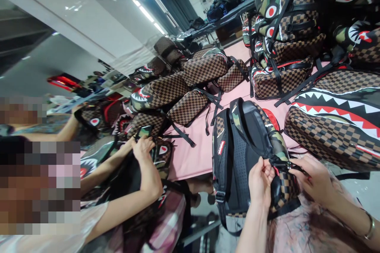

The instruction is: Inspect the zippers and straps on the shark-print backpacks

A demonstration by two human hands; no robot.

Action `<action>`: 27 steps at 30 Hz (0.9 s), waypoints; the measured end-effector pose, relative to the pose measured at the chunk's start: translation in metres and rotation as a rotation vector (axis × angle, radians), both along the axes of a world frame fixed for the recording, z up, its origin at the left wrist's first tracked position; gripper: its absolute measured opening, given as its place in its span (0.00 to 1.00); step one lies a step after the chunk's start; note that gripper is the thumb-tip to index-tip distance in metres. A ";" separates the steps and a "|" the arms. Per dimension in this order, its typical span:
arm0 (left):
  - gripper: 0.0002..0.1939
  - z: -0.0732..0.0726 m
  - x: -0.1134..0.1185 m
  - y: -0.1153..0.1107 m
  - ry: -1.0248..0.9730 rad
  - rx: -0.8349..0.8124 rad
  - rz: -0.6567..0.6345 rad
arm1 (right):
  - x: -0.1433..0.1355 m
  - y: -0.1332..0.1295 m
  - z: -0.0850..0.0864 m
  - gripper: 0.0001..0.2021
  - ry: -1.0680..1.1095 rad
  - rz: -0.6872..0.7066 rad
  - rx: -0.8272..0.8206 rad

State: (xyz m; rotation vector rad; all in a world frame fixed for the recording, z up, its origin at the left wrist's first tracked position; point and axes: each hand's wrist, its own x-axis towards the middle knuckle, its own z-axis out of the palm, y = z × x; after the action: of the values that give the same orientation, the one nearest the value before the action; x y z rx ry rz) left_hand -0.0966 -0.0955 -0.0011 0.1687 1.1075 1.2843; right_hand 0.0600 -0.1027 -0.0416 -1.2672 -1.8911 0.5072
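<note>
A backpack point(237, 182) with black mesh back padding, camouflage trim and brown checkered sides stands tilted at the table's edge in front of me. My left hand point(261, 180) is closed, its fingertips pinching a black strap point(271, 161) at the pack's side. Just to the right, my right hand point(314, 178) is closed around a small dark item that meets the strap; its kind is hard to make out. The shoulder straps point(224, 158) hang over the back panel. A red round patch point(271, 118) shows behind the pack's top edge.
Checkered backpacks with shark-mouth prints point(341, 110) lie on the right, beside a tall stack point(297, 39). More packs point(204, 67) cover the pink tabletop point(190, 158). At left, a co-worker's hands point(144, 146) handle another pack; a second person is beyond.
</note>
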 end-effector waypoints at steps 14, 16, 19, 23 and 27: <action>0.18 0.005 0.002 -0.002 0.014 0.029 -0.010 | -0.005 -0.003 0.005 0.14 -0.166 -0.057 0.036; 0.19 0.007 0.004 -0.003 0.026 0.042 -0.013 | -0.006 -0.004 0.005 0.14 -0.200 -0.077 0.040; 0.19 0.007 0.006 -0.004 0.027 0.046 -0.007 | -0.007 -0.004 0.005 0.14 -0.216 -0.084 0.038; 0.19 0.005 0.006 -0.005 0.013 0.037 0.005 | -0.007 -0.002 0.004 0.14 -0.227 -0.094 0.063; 0.18 0.005 0.006 -0.004 -0.008 0.035 0.013 | -0.006 -0.002 0.001 0.15 -0.254 -0.095 0.171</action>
State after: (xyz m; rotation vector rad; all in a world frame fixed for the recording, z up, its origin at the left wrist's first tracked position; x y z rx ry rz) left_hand -0.0909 -0.0998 0.0038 0.1827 1.0816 1.3149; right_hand 0.0543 -0.1043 -0.0405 -1.3495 -2.0218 0.1354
